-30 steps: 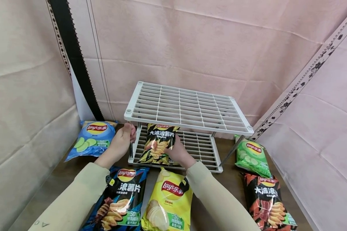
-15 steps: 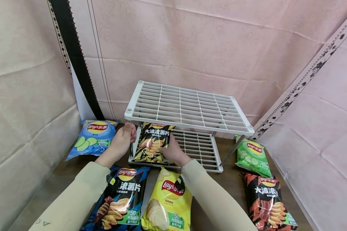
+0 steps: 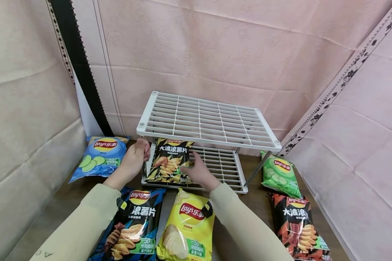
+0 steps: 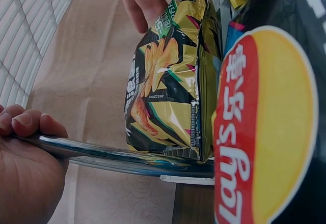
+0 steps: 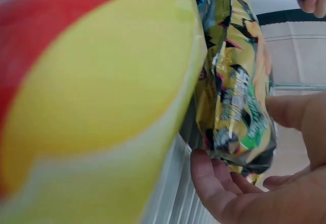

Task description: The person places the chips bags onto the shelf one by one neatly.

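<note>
My left hand grips the front left metal post of a white two-tier rack; in the left wrist view its fingers curl round the post. A black-and-gold chip bag leans upright at the left end of the lower shelf. Beside that bag's right edge is my right hand, thumb and fingers spread apart. In the right wrist view the thumb lies at the bag's front and the other fingers are by its edge. The contact there is hard to make out.
A blue chip bag lies left of the rack. In front are a black-and-blue bag and a yellow bag, under the forearms. A green bag and a black-and-red bag lie at right. Pink cloth hangs behind.
The black-and-gold bag has slid left along the lower shelf to its left end. My right hand moved left with it, and its fingers have since spread away. My left hand stays on the post.
</note>
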